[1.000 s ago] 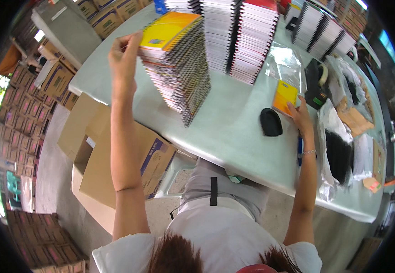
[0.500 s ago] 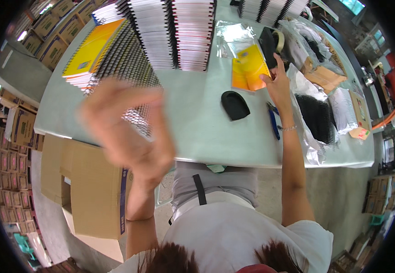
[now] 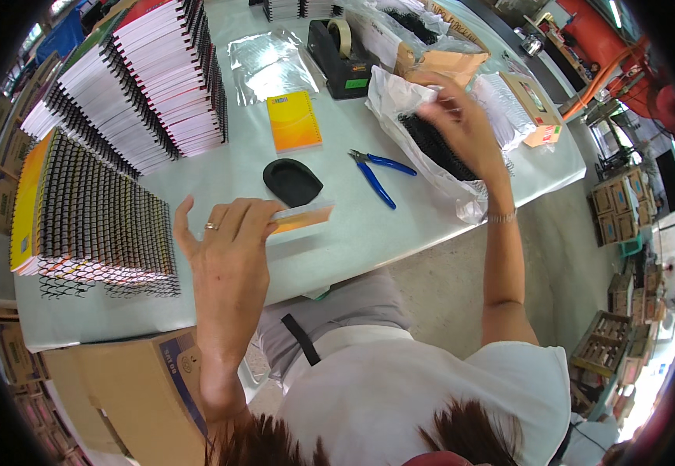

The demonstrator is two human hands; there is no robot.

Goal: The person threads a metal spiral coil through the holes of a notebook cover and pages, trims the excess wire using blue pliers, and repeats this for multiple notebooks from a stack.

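Note:
A small yellow-orange notebook (image 3: 305,218) is pinched in the fingers of my left hand (image 3: 232,245), tilted nearly edge-on to view above the front of the table. Just beyond it lies a black cup-shaped pad (image 3: 292,182). Farther back, another yellow notebook (image 3: 294,123) rests flat, coil-bound along its right edge. My right hand (image 3: 462,124) is over black binding coils (image 3: 437,146) in a crumpled white plastic bag (image 3: 390,99); its fingertips are smeared by motion. Blue-handled cutters (image 3: 376,177) lie open between my hands.
Tall stacks of coil-bound notebooks (image 3: 170,74) and a yellow-covered pile (image 3: 104,210) fill the table's left side. At the back are clear plastic sleeves (image 3: 270,66) and a black tape dispenser (image 3: 341,66). A small carton (image 3: 530,109) stands at right; a cardboard box (image 3: 127,396) sits below left.
My view has turned right. My left hand has come down and now holds a notebook. My right hand has left the notebooks at the back and moved over the bag of coils.

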